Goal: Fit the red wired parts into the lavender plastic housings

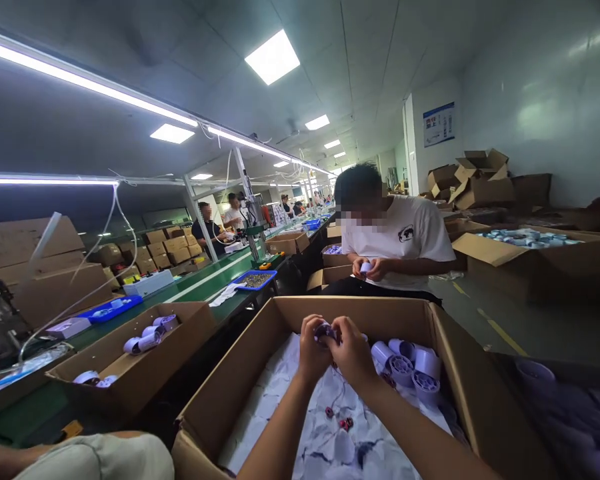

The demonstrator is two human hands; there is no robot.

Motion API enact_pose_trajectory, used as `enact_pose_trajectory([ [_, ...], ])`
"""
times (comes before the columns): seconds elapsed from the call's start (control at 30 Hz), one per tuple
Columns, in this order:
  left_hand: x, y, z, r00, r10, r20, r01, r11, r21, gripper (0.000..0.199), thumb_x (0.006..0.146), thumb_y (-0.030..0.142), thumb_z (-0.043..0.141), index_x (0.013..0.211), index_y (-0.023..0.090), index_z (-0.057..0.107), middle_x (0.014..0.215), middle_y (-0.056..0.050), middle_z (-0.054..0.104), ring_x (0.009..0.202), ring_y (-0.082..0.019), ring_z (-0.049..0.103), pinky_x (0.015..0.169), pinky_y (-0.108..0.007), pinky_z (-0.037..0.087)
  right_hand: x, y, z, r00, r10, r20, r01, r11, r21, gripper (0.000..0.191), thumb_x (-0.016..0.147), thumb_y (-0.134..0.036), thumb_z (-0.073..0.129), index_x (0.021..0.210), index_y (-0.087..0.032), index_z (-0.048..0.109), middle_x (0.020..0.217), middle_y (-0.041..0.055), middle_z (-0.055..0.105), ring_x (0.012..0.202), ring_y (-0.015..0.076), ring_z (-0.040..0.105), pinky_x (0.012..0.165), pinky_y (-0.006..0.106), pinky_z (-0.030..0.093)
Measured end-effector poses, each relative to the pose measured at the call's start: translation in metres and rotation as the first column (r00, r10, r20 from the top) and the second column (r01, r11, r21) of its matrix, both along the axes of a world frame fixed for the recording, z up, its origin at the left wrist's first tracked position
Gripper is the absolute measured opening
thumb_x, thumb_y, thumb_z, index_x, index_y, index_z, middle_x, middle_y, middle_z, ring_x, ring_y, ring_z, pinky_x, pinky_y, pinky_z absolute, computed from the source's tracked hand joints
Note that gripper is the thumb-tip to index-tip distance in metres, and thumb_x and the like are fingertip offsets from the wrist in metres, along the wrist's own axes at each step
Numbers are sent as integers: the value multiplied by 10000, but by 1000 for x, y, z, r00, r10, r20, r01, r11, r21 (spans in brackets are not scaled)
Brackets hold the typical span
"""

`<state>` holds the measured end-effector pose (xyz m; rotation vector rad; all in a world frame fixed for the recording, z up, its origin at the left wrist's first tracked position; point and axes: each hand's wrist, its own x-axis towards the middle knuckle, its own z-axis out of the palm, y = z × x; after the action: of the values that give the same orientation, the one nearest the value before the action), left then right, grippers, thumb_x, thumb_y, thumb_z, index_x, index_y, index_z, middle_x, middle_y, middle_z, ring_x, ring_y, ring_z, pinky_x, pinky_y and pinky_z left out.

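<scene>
Both of my hands meet over a large cardboard box (350,307) lined with crumpled white paper (280,380). My left hand (313,347) wraps its fingers round one side of a small purple cylindrical part (325,331). On the other side, my right hand (351,348) pinches the same part. Several purple cylinders (401,368), some with spoked ends, lie at the box's right side. Small red pieces (347,423) rest on the paper below my hands.
Across the box, a person (400,233) in a white shirt holds a purple part. A smaller carton (180,347) with purple cylinders stands left, beside a green conveyor bench (200,287) with a blue tray (255,279). At right is a carton (535,267) of pale blue parts.
</scene>
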<state>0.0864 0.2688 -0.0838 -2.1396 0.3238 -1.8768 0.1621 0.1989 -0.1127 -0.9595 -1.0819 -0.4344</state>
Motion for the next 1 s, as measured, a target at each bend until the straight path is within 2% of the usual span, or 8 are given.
enact_pose_trajectory([
  [0.07,-1,-2,1,1000,-13,-13,13,1000,-17,312,717,123,574,1011,167,480,984,-78,533,889,-147,564,748,-259,487,-2,-4,2,1000,2,-24,-2,1000,-2,158,698,-119,646,789,-146,520,788,36,545,765,180,530,702,297,417],
  [0.17,-3,-2,1,999,-46,-26,45,998,-33,328,714,174,631,1006,170,483,1001,-77,532,902,-149,563,755,-261,485,-3,-8,4,999,22,-26,-22,1000,-6,217,694,-107,646,896,-139,571,875,57,577,845,197,539,763,318,426],
  [0.3,-4,-1,1,997,-63,-45,61,998,-28,365,706,146,636,1034,181,478,1013,-71,543,927,-147,556,783,-260,486,-3,-12,5,992,111,-62,-114,993,-41,313,708,-129,633,1020,-129,624,976,86,610,915,213,558,836,345,434],
  [0.53,-6,-2,1,994,-42,-99,42,999,6,389,687,114,612,1040,180,465,1010,-75,546,928,-155,553,783,-272,493,0,-18,10,948,276,-157,-291,953,-86,244,683,-157,585,915,-151,658,922,53,634,865,191,577,818,329,440],
  [0.77,-6,-7,3,999,-4,-50,8,997,72,318,759,147,616,1042,169,473,994,-78,557,912,-152,552,774,-272,488,-12,-2,5,874,359,-326,-366,930,43,282,644,-229,501,902,-154,588,941,75,584,904,209,552,828,350,440],
  [0.87,-6,-9,3,999,20,-30,-17,995,94,262,802,165,602,1032,165,477,994,-80,557,910,-146,547,774,-263,485,-22,4,5,770,443,-459,-450,887,101,354,631,-240,502,970,-157,559,968,84,560,930,216,539,840,347,441],
  [0.93,-6,-10,3,999,30,-17,-28,995,95,240,815,152,583,1029,163,474,997,-83,556,910,-143,545,771,-257,484,-27,2,9,628,530,-570,-551,820,154,431,602,-230,510,1025,-151,530,984,85,553,930,210,539,831,323,447],
  [1.0,-6,-10,3,999,37,1,-37,995,88,248,805,135,580,1025,162,469,1002,-87,555,914,-146,547,770,-261,482,-31,-6,15,444,630,-637,-663,709,240,542,553,-212,516,1090,-141,496,993,78,556,915,193,544,817,285,453],
])
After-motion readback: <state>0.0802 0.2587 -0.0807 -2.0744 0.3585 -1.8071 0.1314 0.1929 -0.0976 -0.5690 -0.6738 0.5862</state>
